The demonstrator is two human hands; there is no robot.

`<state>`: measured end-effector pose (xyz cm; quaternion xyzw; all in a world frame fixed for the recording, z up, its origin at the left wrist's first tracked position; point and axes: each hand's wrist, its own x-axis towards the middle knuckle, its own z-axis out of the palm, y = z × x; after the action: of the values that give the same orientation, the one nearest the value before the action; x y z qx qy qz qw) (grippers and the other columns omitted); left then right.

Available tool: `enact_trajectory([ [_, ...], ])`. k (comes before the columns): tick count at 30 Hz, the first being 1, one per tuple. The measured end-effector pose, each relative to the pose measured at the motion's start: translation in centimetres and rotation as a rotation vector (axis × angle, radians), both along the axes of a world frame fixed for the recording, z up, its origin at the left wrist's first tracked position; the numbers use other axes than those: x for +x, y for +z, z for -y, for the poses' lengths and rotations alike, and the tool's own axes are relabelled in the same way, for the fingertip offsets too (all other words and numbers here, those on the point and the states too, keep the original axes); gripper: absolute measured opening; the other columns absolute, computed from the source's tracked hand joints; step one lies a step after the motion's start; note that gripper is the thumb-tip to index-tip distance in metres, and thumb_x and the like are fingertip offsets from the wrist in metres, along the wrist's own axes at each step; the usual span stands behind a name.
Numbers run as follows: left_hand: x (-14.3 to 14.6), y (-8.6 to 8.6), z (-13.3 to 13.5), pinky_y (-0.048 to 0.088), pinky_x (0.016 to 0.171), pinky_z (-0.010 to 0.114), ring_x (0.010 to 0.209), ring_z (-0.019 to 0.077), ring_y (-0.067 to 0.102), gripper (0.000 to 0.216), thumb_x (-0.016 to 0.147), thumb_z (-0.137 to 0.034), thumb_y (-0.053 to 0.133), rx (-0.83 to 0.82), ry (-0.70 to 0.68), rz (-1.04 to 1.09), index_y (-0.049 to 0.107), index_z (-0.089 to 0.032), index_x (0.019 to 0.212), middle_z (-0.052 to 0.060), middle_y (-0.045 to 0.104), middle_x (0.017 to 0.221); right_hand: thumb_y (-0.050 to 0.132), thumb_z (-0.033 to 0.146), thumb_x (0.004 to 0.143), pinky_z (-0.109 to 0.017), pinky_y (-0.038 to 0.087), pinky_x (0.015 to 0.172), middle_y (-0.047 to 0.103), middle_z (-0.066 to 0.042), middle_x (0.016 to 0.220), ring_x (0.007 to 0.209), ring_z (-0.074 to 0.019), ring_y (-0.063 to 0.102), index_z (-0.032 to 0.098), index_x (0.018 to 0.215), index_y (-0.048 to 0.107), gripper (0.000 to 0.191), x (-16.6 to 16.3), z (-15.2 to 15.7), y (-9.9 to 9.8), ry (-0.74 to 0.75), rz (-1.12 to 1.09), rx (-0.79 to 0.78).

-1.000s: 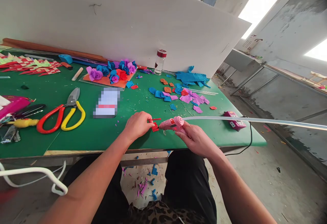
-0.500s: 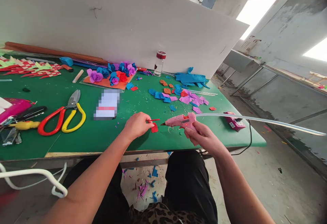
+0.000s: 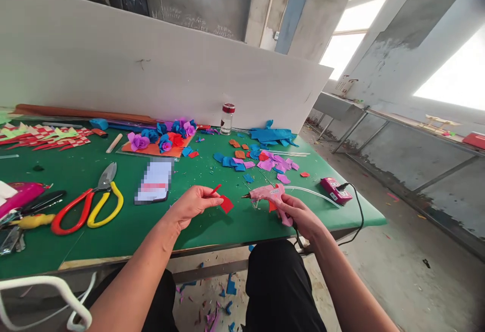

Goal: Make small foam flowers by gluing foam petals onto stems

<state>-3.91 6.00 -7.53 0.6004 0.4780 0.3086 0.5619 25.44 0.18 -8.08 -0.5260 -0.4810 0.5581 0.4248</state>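
Observation:
My left hand [image 3: 193, 204] pinches a small red paper piece [image 3: 226, 203] and a thin red stick just above the green table [image 3: 212, 226]. My right hand [image 3: 299, 213] grips the handle of a pink glue gun [image 3: 265, 194], its nozzle pointing left toward the red piece, a short gap between them. A long clear glue stick [image 3: 314, 193] runs out of the gun's back to the right. Loose blue, purple and orange paper pieces [image 3: 261, 162] lie beyond the gun.
Red and yellow handled shears [image 3: 89, 201] lie at the left, a blurred phone [image 3: 153, 188] beside them. Paper roses [image 3: 162, 137] sit on an orange sheet at the back, near a small jar [image 3: 227, 119]. A pink power strip [image 3: 333, 190] with a black cord sits at the right edge. A white board [image 3: 151, 69] stands behind.
My right hand turned the glue gun upright and lowered it onto the table, drawing back a little to the right. My left hand lifted the red piece slightly. The camera tilted up.

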Motion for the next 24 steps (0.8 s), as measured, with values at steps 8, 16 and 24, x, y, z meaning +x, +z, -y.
enact_trajectory([
  [8,0.2,-0.1,0.0,0.014,0.044,0.022,0.047,0.0038,0.023,0.034,0.056,-0.042,0.083,-0.121,0.002,0.208,0.068,-0.014,0.066,-0.004,0.047,0.057,0.071,0.06,0.067,-0.02,0.025,0.044,0.053,0.003,0.062,0.05,-0.0076,0.04,0.016,0.075,0.06,0.046,0.5,-2.1,-2.1,-0.11,0.217,0.154],
  [16,0.0,-0.1,-0.3,0.012,0.044,0.022,0.046,0.0033,0.022,0.036,0.054,-0.043,0.084,-0.125,0.025,0.222,0.068,-0.013,0.067,-0.005,0.045,0.055,0.062,0.063,0.068,-0.023,0.035,0.043,0.059,0.001,0.055,0.044,-0.0134,0.052,0.019,0.074,0.058,0.045,2.2,-3.9,-4.0,-0.368,0.519,0.241],
  [24,-0.1,0.0,-0.3,0.014,0.043,0.022,0.046,0.0036,0.021,0.037,0.055,-0.046,0.083,-0.097,0.027,0.192,0.07,-0.014,0.068,-0.005,0.046,0.055,0.057,0.053,0.077,-0.027,0.04,0.058,0.064,-0.001,0.066,0.056,-0.0173,0.058,0.021,0.077,0.062,0.032,2.6,-2.7,-3.0,-0.411,0.93,0.249],
])
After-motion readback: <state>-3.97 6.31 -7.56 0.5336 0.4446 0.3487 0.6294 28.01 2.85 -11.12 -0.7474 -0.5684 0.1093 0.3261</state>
